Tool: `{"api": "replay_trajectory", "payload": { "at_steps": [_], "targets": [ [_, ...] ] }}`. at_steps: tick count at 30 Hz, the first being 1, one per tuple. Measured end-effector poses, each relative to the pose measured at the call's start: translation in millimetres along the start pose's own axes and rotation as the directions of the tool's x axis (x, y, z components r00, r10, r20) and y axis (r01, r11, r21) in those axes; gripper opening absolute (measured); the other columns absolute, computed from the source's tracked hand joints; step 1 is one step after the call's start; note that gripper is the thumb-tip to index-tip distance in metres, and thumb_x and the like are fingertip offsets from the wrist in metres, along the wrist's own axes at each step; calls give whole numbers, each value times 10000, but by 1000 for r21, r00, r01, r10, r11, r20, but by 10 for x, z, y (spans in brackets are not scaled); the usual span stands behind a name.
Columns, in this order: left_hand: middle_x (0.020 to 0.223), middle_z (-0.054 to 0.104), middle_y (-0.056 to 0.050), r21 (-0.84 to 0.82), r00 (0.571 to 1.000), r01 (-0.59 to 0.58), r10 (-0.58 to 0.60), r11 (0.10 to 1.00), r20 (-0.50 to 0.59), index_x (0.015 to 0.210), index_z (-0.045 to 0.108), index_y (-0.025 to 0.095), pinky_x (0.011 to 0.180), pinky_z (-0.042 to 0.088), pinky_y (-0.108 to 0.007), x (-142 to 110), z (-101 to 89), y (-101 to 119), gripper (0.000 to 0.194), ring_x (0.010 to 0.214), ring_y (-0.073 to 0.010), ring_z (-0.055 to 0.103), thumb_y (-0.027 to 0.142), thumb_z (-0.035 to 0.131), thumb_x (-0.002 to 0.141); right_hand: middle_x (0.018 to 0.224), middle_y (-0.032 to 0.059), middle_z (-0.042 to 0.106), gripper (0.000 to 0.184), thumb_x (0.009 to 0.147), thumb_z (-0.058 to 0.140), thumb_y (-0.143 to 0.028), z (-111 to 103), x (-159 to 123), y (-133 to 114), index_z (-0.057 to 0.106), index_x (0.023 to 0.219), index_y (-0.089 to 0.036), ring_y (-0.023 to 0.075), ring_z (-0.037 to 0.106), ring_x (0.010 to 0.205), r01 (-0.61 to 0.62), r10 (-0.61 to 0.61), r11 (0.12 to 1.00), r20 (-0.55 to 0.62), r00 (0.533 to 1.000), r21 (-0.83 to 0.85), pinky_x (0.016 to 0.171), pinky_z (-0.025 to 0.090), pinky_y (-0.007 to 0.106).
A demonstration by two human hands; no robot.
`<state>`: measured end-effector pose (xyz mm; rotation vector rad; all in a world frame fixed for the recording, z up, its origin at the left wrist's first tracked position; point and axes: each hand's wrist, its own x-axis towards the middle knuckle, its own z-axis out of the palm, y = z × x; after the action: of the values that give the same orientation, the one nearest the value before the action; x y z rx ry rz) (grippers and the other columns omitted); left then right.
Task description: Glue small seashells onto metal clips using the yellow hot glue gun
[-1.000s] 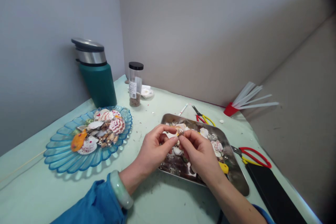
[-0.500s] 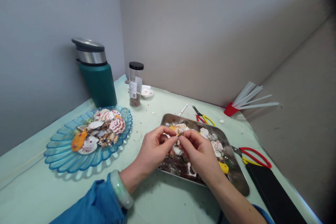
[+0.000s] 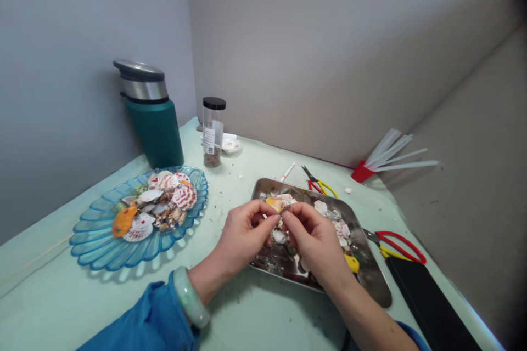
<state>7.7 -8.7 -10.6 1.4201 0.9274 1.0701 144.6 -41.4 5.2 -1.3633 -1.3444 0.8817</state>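
My left hand (image 3: pixel 242 237) and my right hand (image 3: pixel 315 241) meet fingertip to fingertip above a metal tray (image 3: pixel 373 277) filled with several seashells. Both pinch one small brownish shell (image 3: pixel 285 209) between thumbs and forefingers. A pale green bangle (image 3: pixel 189 296) and a blue sleeve sit on my left wrist. To the left lies a blue glass plate (image 3: pixel 102 247) heaped with several patterned shells.
A green thermos (image 3: pixel 150 115) and a black-capped clear jar (image 3: pixel 213 131) stand at the back left. Small yellow-handled scissors (image 3: pixel 319 182) lie behind the tray, red-handled scissors (image 3: pixel 397 244) and a black flat object (image 3: pixel 428 301) to its right. White sticks in a red holder (image 3: pixel 391 156) lean at the wall.
The pinching fingers have shifted slightly and the small shell has turned between them; a yellow shell in the tray now shows behind my fingers. Everything else is still.
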Motion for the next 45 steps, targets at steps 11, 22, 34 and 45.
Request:
{"api": "replay_trajectory", "payload": {
  "at_steps": [11,22,34,45],
  "targets": [
    [560,559,33,-44,1000,19,-19,999,4,770,590,146,424,356,-178,5,-3,5,142,438,-74,484,282,632,758,526,-71,439,221,833,586,-371,4,12,-24,537,727,-183,73,350,464,-40,35,994,43,998,103,429,268,192],
    [590,556,33,-27,1000,-3,3,1000,8,735,589,153,429,370,-176,-2,-6,15,175,463,-72,480,315,655,746,496,-75,449,224,835,588,-379,-23,27,-23,524,723,-196,78,374,448,-137,110,968,134,985,212,437,270,195],
    [556,526,45,-39,1000,-10,10,999,-20,782,579,151,429,342,-179,-9,3,3,159,448,-70,455,300,626,759,477,-79,429,229,799,616,-382,-20,33,-18,528,704,-194,79,359,435,-132,110,974,120,987,187,432,267,199],
    [552,517,51,24,997,-71,71,997,-32,782,608,163,431,360,-183,-8,-12,12,126,451,-76,477,274,655,745,490,-83,437,212,807,615,-383,-26,29,6,543,751,-191,71,364,426,-163,135,960,133,982,227,415,254,196]
  ]
}}
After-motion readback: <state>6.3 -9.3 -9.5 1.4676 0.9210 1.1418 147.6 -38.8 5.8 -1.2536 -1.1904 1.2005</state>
